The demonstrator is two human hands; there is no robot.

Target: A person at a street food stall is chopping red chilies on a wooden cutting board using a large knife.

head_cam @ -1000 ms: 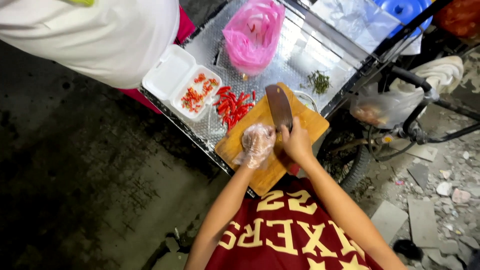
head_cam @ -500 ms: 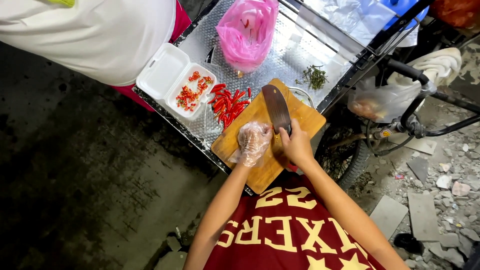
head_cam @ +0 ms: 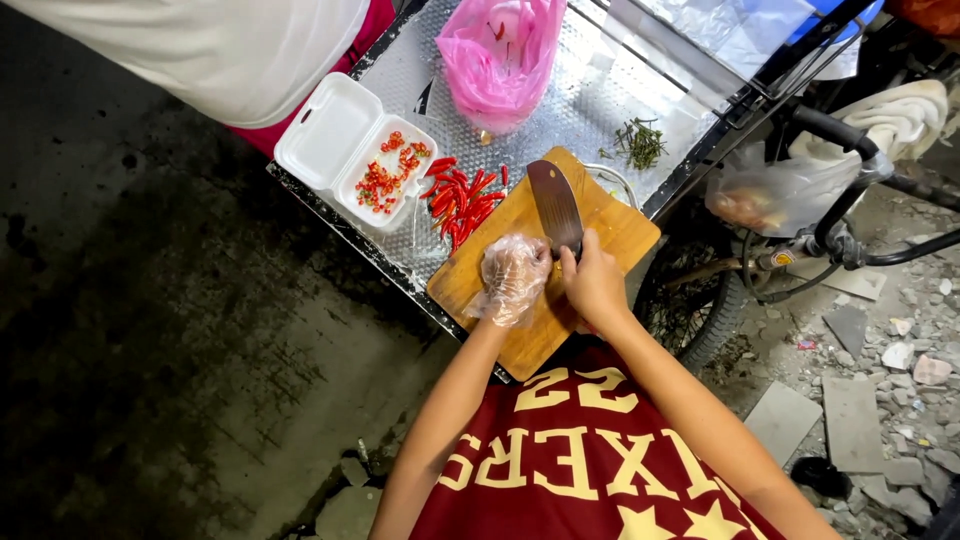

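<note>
Fingers of the right hand (head_cam: 592, 283) grip one cleaver (head_cam: 556, 205); gloved left hand (head_cam: 512, 277) curls on one cutting board (head_cam: 620, 228).

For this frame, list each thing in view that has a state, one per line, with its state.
Left hand: in a clear plastic glove, pressed on the board.
Right hand: bare, closed around the cleaver handle.
Cleaver: blade flat over the board.
Cutting board: lying flat on the metal cart.
Foam box: lid open, cut chillies inside.
Pink bag: mouth open.
Whole chillies: uncut, piled beside the board.
</note>
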